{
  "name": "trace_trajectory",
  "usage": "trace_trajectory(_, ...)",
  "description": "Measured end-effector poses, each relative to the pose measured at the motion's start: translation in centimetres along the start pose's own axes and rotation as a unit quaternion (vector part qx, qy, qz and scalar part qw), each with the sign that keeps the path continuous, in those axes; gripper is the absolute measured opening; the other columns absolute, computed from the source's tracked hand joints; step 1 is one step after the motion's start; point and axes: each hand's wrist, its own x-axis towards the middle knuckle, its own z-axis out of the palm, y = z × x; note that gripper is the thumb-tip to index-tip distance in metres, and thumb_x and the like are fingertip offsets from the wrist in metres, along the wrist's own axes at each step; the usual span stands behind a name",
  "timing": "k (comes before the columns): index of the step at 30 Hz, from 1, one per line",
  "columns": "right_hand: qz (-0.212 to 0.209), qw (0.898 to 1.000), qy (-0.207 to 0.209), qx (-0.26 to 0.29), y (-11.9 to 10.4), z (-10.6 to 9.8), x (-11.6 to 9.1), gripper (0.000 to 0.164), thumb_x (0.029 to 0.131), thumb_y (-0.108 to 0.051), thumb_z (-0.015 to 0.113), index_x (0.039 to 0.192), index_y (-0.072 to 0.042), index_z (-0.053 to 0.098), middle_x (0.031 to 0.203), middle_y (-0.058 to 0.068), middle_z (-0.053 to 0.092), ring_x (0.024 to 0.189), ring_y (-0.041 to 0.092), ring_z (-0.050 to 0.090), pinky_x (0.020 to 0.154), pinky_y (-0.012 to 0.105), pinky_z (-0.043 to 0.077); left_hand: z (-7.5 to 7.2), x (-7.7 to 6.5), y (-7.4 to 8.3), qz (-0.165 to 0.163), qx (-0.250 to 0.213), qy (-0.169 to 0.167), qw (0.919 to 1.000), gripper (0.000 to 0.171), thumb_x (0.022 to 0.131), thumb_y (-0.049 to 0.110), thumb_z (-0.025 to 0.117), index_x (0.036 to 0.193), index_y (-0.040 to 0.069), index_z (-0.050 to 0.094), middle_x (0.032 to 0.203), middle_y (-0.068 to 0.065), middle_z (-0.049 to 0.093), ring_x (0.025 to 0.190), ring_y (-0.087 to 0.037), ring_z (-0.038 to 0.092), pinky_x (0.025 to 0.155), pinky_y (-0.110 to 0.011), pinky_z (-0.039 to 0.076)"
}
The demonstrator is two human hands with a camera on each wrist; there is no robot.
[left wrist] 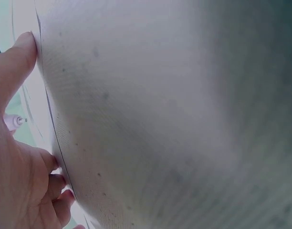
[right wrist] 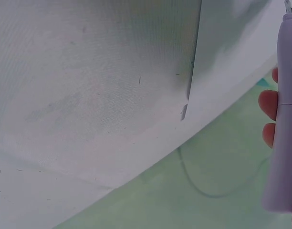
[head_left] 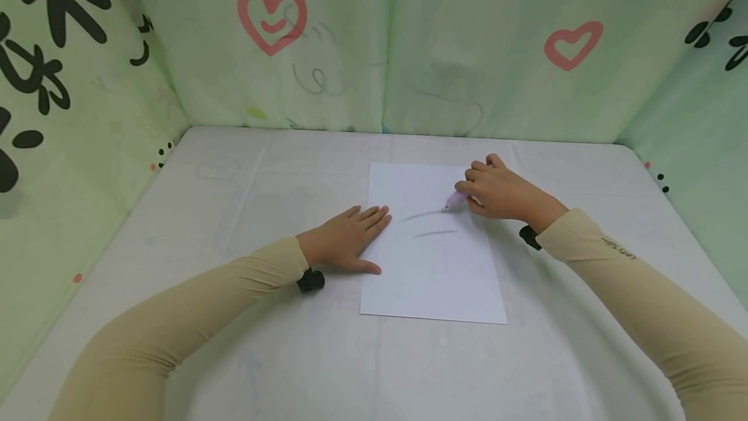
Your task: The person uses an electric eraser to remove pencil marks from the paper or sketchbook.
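Note:
A sheet of white paper [head_left: 432, 281] lies on the table with two grey pencil-like strokes [head_left: 435, 234] on it. My left hand [head_left: 347, 239] rests flat with spread fingers over the paper's left edge. In my right hand [head_left: 497, 188] I grip a lilac, pen-shaped electric eraser [head_left: 457, 199], its narrow tip at the right end of the upper stroke. The right wrist view shows the eraser's lilac body [right wrist: 285, 143] with a button and a metal tip, and fingertips [right wrist: 267, 104] behind it. Beyond my left thumb, the eraser's tip [left wrist: 15, 121] appears in the left wrist view.
A white cloth [head_left: 280, 343] covers the table. Light green curtains [head_left: 350, 96] with red hearts and black markings hang behind it and at both sides. A black wrist device [head_left: 311, 280] sits under the left cuff, another [head_left: 530, 238] under the right.

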Motion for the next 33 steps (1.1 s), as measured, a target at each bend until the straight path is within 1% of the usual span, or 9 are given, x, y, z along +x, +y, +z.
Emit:
trace_trajectory(6, -0.012, 1.000, 0.017, -0.007, -0.04, 0.07, 0.04, 0.013, 0.079, -0.008, 0.066, 0.092, -0.008, 0.063, 0.077, 0.007, 0.058, 0.075, 0.023, 0.047, 0.075, 0.044, 0.035, 0.01, 0.02, 0.02, -0.001, -0.003, 0.000, 1.0000, 0.096, 0.087, 0.067, 0.044, 0.152, 0.006, 0.007, 0.159, -0.010, 0.007, 0.148, -0.025, 0.010, 0.119, -0.044, 0.012)
trace_trajectory(19, -0.005, 1.000, -0.004, -0.008, -0.21, 0.44, 0.11, 0.012, 0.081, -0.009, 0.065, 0.093, -0.009, 0.064, 0.077, 0.008, 0.058, 0.076, 0.024, 0.047, 0.077, 0.045, 0.036, -0.03, 0.03, 0.02, -0.002, -0.003, -0.003, 1.0000, 0.096, 0.087, 0.067, 0.044, 0.152, 0.006, 0.006, 0.160, -0.010, 0.006, 0.148, -0.024, 0.009, 0.119, -0.044, 0.011)
trace_trajectory(25, -0.009, 1.000, 0.003, -0.012, -0.29, 0.48, 0.25, 0.011, 0.080, -0.007, 0.065, 0.091, -0.009, 0.064, 0.076, 0.008, 0.058, 0.075, 0.024, 0.046, 0.076, 0.044, 0.036, -0.05, 0.04, 0.06, -0.006, -0.002, -0.009, 0.9999, 0.097, 0.087, 0.068, 0.043, 0.152, 0.007, 0.005, 0.160, -0.009, 0.005, 0.148, -0.023, 0.008, 0.119, -0.044, 0.011)
trace_trajectory(30, -0.021, 1.000, 0.006, -0.010, -0.28, 0.42, 0.31, 0.010, 0.078, -0.007, 0.066, 0.088, -0.009, 0.063, 0.074, 0.006, 0.057, 0.073, 0.022, 0.045, 0.074, 0.042, 0.035, -0.11, -0.02, 0.13, -0.007, -0.003, -0.009, 0.9999, 0.097, 0.087, 0.068, 0.043, 0.152, 0.007, 0.006, 0.160, -0.009, 0.005, 0.148, -0.024, 0.008, 0.119, -0.044, 0.010)
trace_trajectory(33, -0.020, 1.000, 0.009, -0.015, -0.26, 0.42, 0.32, 0.011, 0.078, -0.006, 0.066, 0.088, -0.009, 0.063, 0.073, 0.006, 0.057, 0.073, 0.022, 0.045, 0.074, 0.042, 0.034, -0.10, -0.01, 0.13, -0.009, -0.002, -0.011, 0.9999, 0.097, 0.087, 0.068, 0.043, 0.152, 0.007, 0.005, 0.160, -0.009, 0.005, 0.148, -0.023, 0.008, 0.120, -0.044, 0.010)
